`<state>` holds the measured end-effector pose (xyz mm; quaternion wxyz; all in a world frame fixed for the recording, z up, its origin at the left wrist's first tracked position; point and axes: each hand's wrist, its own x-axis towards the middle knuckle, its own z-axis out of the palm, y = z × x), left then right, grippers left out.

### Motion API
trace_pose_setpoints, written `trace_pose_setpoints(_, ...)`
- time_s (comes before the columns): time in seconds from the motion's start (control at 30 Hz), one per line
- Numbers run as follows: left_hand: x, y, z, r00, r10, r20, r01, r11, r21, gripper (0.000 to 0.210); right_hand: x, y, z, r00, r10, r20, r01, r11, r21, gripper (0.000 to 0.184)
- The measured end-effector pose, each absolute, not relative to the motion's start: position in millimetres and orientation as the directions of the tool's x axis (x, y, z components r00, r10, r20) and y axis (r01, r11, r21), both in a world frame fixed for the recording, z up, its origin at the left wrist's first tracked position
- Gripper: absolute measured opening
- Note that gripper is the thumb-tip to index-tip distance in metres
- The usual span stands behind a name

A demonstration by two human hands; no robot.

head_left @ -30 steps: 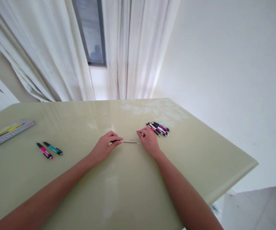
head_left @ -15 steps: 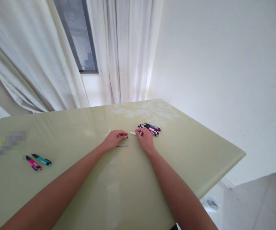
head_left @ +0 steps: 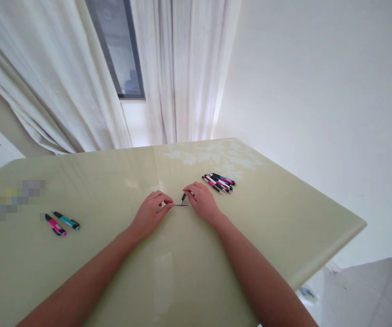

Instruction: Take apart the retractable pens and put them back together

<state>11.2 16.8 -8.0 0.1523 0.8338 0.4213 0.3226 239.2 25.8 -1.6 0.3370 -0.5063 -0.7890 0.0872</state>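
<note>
My left hand (head_left: 153, 210) pinches the left end of a thin black pen refill (head_left: 182, 205) at the table's middle. My right hand (head_left: 200, 200) is closed on a pen part (head_left: 182, 198) with a black grip and a pale lower end, which slants down to the refill. The rest of that part is hidden behind my fingers. Beyond my right hand lies a pile of pens (head_left: 219, 182) in pink, white, teal, purple and black. Off to the left, a pink pen (head_left: 55, 225) and a teal pen (head_left: 66, 220) lie side by side.
The pale green table (head_left: 168, 281) has a corner at the right and white leaf patterns near its back. A blurred-out patch (head_left: 12, 200) covers something at the far left. White curtains (head_left: 56, 77) and a wall (head_left: 311, 100) stand behind.
My left hand has come down to the refill and pinches its end. My right hand has shifted towards the refill, the white barrel no longer showing and a black-gripped part now in its fingers.
</note>
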Motion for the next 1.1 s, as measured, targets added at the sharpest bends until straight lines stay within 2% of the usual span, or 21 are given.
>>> trace_pose_setpoints(0.17, 14.2, 21.5, -11.8, 0.528, 0.755, 0.389, 0.632, -0.656, 0.413, 0.022, 249.2, 21.2, 6.0, -0.364, 0.880, 0.303, 0.673, 0.474, -0.567, 0.009)
trace_pose_setpoints(0.3, 15.8, 22.9, -14.5, 0.517, 0.783, 0.346, 0.638, -0.622, 0.454, 0.014, 248.8, 22.4, 6.6, -0.371, 0.890, 0.264, 0.663, 0.453, -0.596, 0.012)
trace_pose_setpoints(0.6, 18.9, 23.1, -13.7, 0.533, 0.793, 0.295, 0.654, -0.608, 0.450, 0.013, 252.2, 21.3, 2.5, -0.323, 0.916, 0.240, 0.738, 0.402, -0.542, 0.013)
trace_pose_setpoints(0.7, 19.7, 22.2, -13.7, 0.538, 0.791, 0.292, 0.633, -0.608, 0.480, 0.013, 252.8, 20.3, 4.6, -0.360, 0.907, 0.220, 0.733, 0.421, -0.534, 0.012)
trace_pose_setpoints(0.9, 15.8, 17.3, -9.9, 0.475, 0.804, 0.358, 0.495, -0.580, 0.647, 0.017, 252.0, 18.5, 4.3, -0.369, 0.892, 0.262, 0.722, 0.453, -0.524, 0.015)
trace_pose_setpoints(1.0, 11.4, 18.0, -7.0, 0.372, 0.841, 0.392, 0.382, -0.523, 0.762, 0.014, 252.1, 18.6, 3.7, -0.270, 0.915, 0.301, 0.676, 0.402, -0.618, 0.009)
trace_pose_setpoints(1.1, 7.3, 22.9, -5.5, 0.250, 0.902, 0.352, 0.199, -0.403, 0.893, 0.023, 248.7, 17.9, 6.7, -0.161, 0.930, 0.331, 0.538, 0.364, -0.760, 0.004)
